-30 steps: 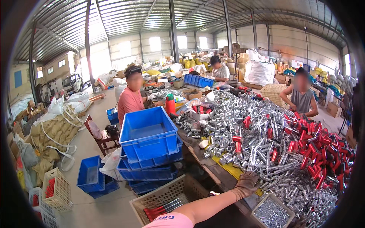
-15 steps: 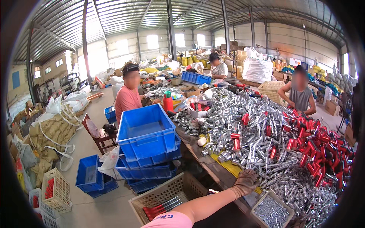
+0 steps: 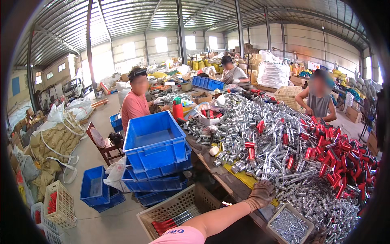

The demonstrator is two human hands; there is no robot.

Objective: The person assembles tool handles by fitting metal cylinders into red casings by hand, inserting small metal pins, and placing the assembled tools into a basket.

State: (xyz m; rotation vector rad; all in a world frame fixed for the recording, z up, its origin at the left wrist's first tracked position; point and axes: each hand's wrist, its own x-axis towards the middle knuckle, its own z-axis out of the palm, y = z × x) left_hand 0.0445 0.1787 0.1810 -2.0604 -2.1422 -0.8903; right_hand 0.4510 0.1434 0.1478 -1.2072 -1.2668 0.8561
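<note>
My left hand (image 3: 261, 195), in a brown work glove, lies back up at the near edge of the heap, its partly bent fingers against the metal parts. Nothing can be made out in its grasp. Beside it spreads a big heap of silver metal sockets and rods (image 3: 268, 142). Yellow cloth (image 3: 245, 178) shows under the heap's edge. Right of the glove, a pale plastic bin (image 3: 289, 223) holds thin metal pins. Red-handled tools (image 3: 345, 154) cover the right of the heap. Below my forearm, a beige crate (image 3: 162, 209) contains several red-handled tools. My right hand is out of sight.
Stacked blue crates (image 3: 156, 150) stand left of the table, with another blue crate (image 3: 94, 185) on the floor. A person in pink (image 3: 136, 107) is behind the stack. Two others work across the heap. A wooden chair (image 3: 103, 142) and beige crates of red parts (image 3: 59, 205) stand left.
The whole view has shifted very slightly. My left hand stays at the heap's edge. The person in grey has lowered their head a little.
</note>
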